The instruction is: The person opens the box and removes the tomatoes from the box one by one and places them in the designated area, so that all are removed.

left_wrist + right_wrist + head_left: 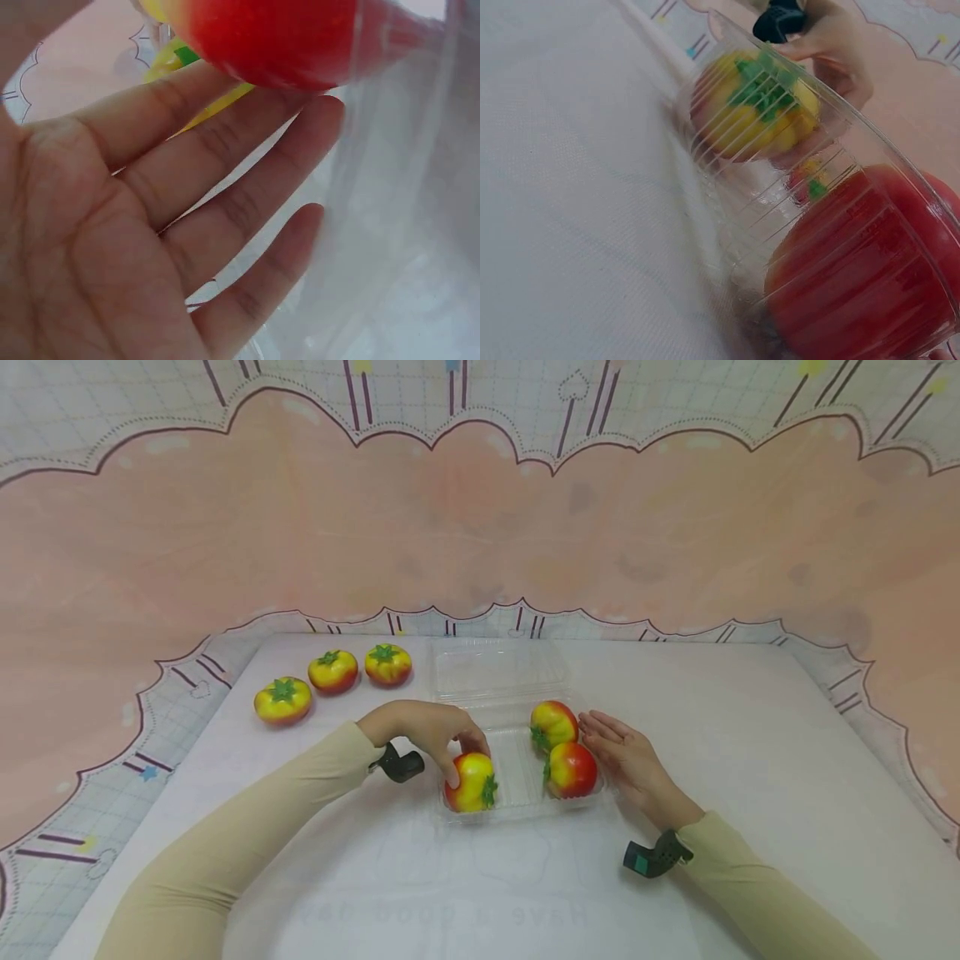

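Observation:
My left hand (435, 731) grips a red-and-yellow tomato (471, 783) at the left front of a clear plastic box (517, 811), thumb on the near side and fingers over the far side. In the left wrist view, the fingers (225, 150) reach under the tomato's red side (277, 45). Two more tomatoes sit in the box's right half, a yellow-red one (553, 723) behind a redder one (573, 770). My right hand (628, 762) rests along the box's right side, fingers extended beside these two. Through the ribbed wall, the right wrist view shows the held tomato (742, 112).
The box's hinged lid (501, 670) lies open behind it. Three more tomatoes stand at the back left of the white table (360, 877): a left one (282, 701), a middle one (332, 672) and a right one (387, 665). A patterned cloth (480, 527) hangs behind.

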A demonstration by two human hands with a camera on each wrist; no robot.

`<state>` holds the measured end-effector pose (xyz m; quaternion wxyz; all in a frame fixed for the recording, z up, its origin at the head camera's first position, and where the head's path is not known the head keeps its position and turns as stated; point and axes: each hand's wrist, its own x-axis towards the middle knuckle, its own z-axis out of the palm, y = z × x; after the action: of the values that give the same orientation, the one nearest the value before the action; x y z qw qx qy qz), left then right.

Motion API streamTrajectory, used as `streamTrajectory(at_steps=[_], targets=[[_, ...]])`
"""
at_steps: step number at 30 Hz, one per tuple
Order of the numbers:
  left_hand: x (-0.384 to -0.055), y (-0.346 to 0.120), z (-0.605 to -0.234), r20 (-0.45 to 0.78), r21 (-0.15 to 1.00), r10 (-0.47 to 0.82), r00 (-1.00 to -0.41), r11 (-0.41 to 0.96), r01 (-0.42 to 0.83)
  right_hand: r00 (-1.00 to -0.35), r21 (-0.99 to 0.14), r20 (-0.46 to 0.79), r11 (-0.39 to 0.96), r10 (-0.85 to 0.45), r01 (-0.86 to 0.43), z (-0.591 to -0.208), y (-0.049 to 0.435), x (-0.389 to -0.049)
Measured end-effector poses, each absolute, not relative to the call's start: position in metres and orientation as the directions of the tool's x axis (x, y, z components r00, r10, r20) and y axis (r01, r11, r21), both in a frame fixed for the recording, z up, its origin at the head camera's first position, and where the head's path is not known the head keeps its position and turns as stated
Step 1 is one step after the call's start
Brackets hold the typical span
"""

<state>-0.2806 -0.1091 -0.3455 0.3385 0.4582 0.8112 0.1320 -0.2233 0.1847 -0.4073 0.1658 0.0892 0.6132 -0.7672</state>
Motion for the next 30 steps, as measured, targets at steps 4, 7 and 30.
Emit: streamTrajectory(at_steps=[4, 7, 30], targets=[[-0.282, -0.113, -0.346, -0.430, 0.526, 0.822, -0.373, 0.564, 0.637, -0.928, -0.907, -0.346, -0.202, -0.141, 0.369, -0.408, 0.185, -0.223], [-0.285, -0.117, -0.346, -0.431, 0.528, 0.812, -0.393, 0.580, 0.621, -0.927, -0.906, -0.350, -0.203, -0.134, 0.371, -0.409, 0.185, -0.222], [-0.305, -0.119, -0.352, -0.356, 0.599, 0.822, -0.445, 0.566, 0.567, -0.937, -0.903, -0.342, -0.250, -0.077, 0.350, -0.407, 0.185, -0.212]])
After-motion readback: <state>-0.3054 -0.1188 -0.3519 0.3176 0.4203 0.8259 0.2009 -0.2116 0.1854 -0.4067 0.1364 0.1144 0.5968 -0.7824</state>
